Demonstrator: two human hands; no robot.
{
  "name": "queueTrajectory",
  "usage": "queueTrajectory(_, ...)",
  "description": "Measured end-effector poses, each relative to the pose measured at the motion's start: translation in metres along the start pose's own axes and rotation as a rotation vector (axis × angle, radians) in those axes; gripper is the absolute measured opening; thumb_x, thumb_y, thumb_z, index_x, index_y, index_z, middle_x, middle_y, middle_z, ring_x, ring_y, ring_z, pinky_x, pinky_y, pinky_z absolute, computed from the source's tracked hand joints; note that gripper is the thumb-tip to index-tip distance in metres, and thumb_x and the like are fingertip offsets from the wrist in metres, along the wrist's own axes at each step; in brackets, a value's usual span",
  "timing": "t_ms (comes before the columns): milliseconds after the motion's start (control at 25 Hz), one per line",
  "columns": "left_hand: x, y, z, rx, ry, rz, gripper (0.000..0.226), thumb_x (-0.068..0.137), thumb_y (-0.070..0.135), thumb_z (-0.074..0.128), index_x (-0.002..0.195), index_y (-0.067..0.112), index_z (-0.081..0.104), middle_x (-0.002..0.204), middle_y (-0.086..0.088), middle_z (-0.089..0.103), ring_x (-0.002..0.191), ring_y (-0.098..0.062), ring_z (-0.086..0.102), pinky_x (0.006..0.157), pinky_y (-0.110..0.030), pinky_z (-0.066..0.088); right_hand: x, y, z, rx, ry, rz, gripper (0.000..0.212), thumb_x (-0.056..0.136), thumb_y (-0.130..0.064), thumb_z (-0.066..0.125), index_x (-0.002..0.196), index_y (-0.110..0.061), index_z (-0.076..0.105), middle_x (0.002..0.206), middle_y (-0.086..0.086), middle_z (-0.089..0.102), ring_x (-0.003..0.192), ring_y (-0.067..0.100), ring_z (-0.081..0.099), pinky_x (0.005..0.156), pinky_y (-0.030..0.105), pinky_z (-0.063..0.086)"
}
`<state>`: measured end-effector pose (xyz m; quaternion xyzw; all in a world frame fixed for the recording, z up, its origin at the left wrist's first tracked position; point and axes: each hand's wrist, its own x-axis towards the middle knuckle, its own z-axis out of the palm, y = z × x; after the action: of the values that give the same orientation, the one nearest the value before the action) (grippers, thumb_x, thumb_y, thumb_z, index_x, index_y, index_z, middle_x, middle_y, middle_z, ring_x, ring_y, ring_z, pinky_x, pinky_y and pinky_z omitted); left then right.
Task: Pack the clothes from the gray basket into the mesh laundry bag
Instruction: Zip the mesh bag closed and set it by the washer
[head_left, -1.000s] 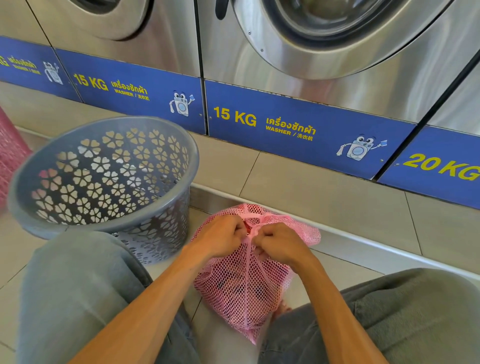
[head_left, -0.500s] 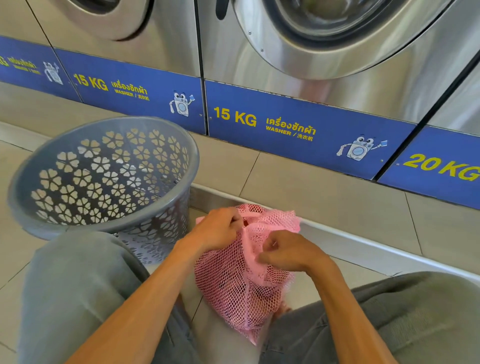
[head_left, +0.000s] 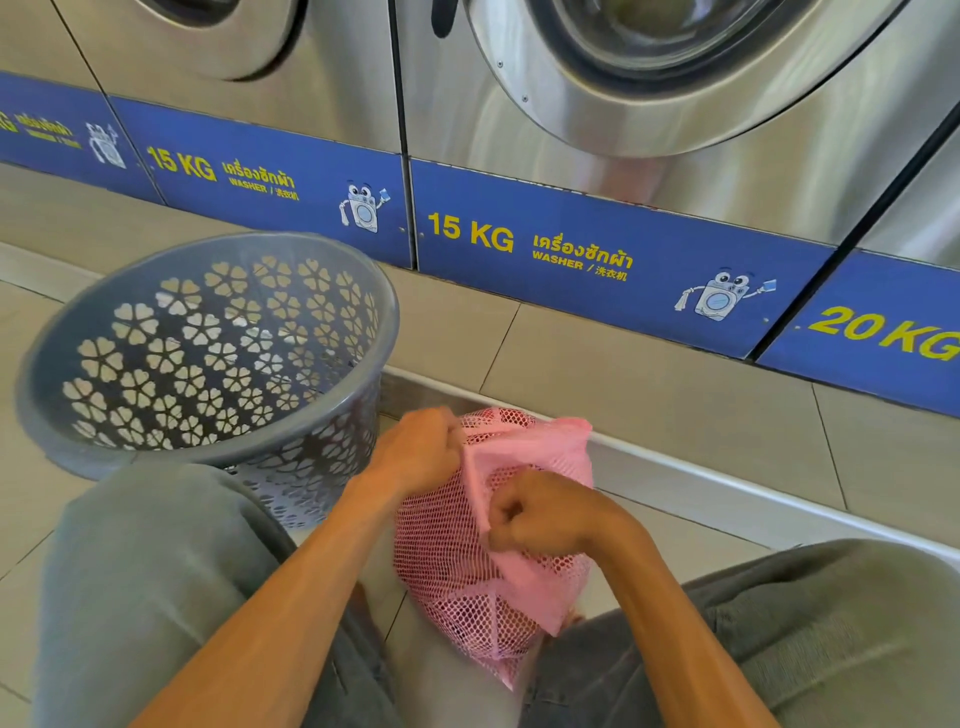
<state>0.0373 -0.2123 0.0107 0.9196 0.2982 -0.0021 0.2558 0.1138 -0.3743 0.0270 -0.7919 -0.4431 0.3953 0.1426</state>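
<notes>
Gray basket (head_left: 208, 358) stands on the tiled floor at the left knee, tipped toward the camera; no clothes show in what can be seen of its inside. Pink mesh laundry bag (head_left: 467, 561), bulging with fabric, sits upright between the knees, long axis running from the floor up and away toward the washers. Left hand (head_left: 415, 457) grips the bunched mouth at the top far end, right hand (head_left: 540, 517) pinches the pink edging just below and nearer; closing likely turns on pulling these apart along that axis.

Steel front-loading washers (head_left: 675, 104) line the back. Blue panels (head_left: 597, 249) beneath read 15 KG and 20 KG. Beige floor tiles (head_left: 649, 374) lie below.
</notes>
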Motion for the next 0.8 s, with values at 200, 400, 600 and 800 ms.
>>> queueTrajectory(200,0.010,-0.008,-0.011,-0.185,0.129,-0.018,0.019,0.094,0.024,0.051,0.083,0.012,0.059,0.086,-0.001,0.065,0.080,-0.023,0.061,0.068,-0.036,0.048,-0.007,-0.002,0.009,0.065,-0.265,0.075,0.027,0.085,-0.046,0.070,0.083,-0.019,0.075,0.075,-0.004,0.071,0.063,0.009,0.066,0.060,0.020,0.052)
queueTrajectory(400,0.001,0.006,0.001,-0.228,-0.118,0.121,0.015,0.093,0.015,0.053,0.085,0.013,0.066,0.076,0.006,0.068,0.078,-0.020,0.066,0.068,-0.032,0.051,0.014,0.016,0.009,0.206,0.454,0.074,0.051,0.081,-0.068,0.057,0.080,-0.019,0.070,0.076,-0.001,0.069,0.065,0.013,0.062,0.067,0.037,0.054)
queueTrajectory(600,0.000,0.003,0.002,-0.241,-0.192,0.143,0.019,0.094,0.020,0.056,0.078,0.023,0.066,0.071,0.010,0.066,0.071,-0.014,0.063,0.069,-0.033,0.051,0.025,0.010,0.023,0.164,0.532,0.004,0.032,0.093,-0.037,0.062,0.066,-0.020,0.061,0.060,-0.006,0.057,0.060,0.017,0.057,0.061,0.034,0.047)
queueTrajectory(800,0.012,-0.009,0.001,-0.135,0.017,0.041,0.017,0.092,0.019,0.051,0.079,0.025,0.061,0.085,0.008,0.064,0.084,-0.017,0.063,0.073,-0.032,0.050,0.012,-0.007,0.017,0.167,0.081,-0.057,0.021,0.086,-0.027,0.072,0.066,-0.022,0.066,0.065,-0.004,0.069,0.053,0.006,0.063,0.058,0.021,0.051)
